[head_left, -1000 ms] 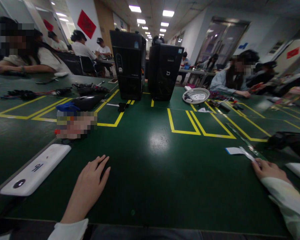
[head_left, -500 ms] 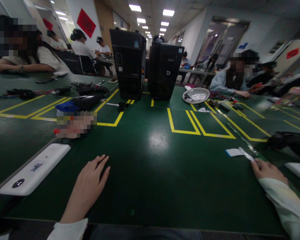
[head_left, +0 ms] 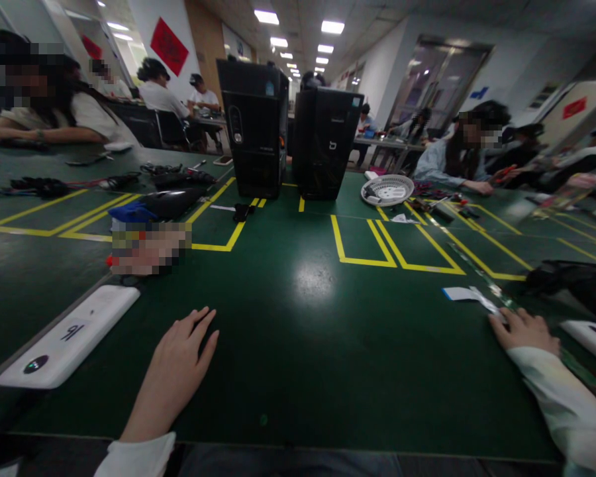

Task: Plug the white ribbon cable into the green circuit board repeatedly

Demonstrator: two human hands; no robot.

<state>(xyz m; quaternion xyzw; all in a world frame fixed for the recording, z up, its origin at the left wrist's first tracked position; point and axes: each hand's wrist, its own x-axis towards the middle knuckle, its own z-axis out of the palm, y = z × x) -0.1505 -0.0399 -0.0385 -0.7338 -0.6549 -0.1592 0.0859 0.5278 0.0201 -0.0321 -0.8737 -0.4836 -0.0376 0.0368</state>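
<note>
My left hand (head_left: 179,364) lies palm down on the green table (head_left: 318,371). Its fingers are stretched out, with the thumb apart, and nothing is in them. A white power bank (head_left: 87,318) marked with a label lies to its left. At the right, my right hand (head_left: 526,329) rests low on the tabletop with its fingers apart. Its fingertips are at the near end of a white flat ribbon cable (head_left: 461,293) with a blue tip. Whether they press on the cable is hard to see.
Two black computer towers (head_left: 253,132) stand at the back. A white round basket (head_left: 387,190) sits right of them. Blurred hand-shaped item (head_left: 151,248), blue-and-black pouch (head_left: 139,205) and cables (head_left: 40,187) lie left. Another white device (head_left: 591,341) is far right. Several people sit around.
My right hand has shifted slightly left and its fingers have spread. The ribbon cable has moved a little up and left. My left hand stays still.
</note>
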